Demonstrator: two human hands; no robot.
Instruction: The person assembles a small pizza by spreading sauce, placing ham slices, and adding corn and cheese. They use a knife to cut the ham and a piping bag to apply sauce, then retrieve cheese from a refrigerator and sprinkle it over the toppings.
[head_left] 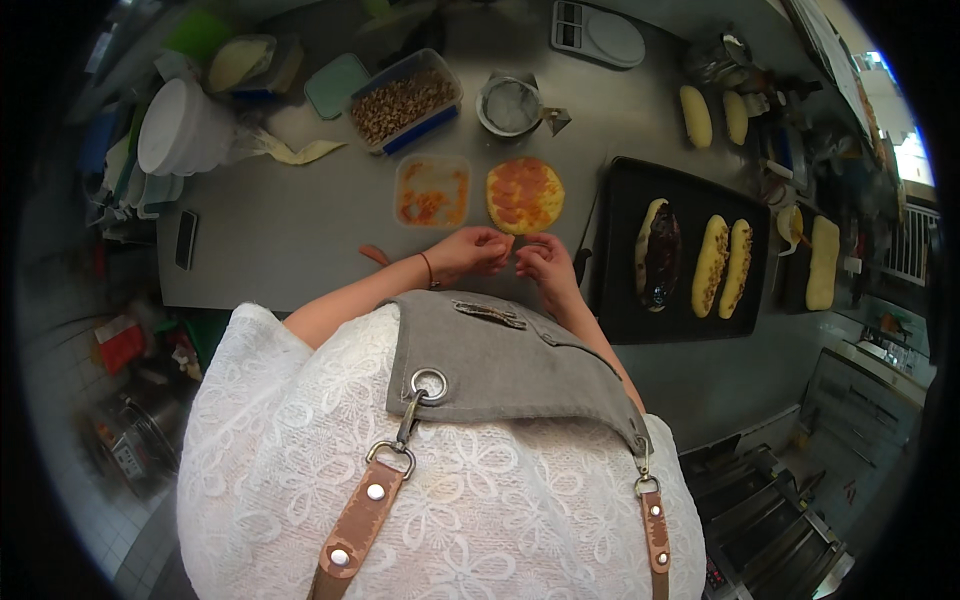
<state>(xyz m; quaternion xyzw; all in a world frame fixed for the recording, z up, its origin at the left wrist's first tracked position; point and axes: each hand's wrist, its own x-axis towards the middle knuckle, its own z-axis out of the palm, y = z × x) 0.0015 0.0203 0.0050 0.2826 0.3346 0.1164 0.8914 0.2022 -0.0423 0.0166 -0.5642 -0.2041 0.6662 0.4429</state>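
In front of me is a round flat dough (525, 196), spread with yellow-orange and covered over much of its top with thin pinkish-red slices. My left hand (472, 251) is closed just below it, with a small pinkish slice (509, 243) pinched at the fingertips. Close beside it, the fingers of my right hand (547, 268) are bent together; what they hold, if anything, is too small to make out. A clear square tub (432, 191) with orange-red remains stands left of the dough. Near my left wrist another pinkish piece (374, 254) lies on the steel table.
Right of my hands are a knife (583, 250) and a black baking tray (620, 300) with long filled doughs. Behind stand a tub of chopped nuts (405, 102), a metal sieve (509, 106) and a white scale (612, 38). A phone (186, 240) lies far left.
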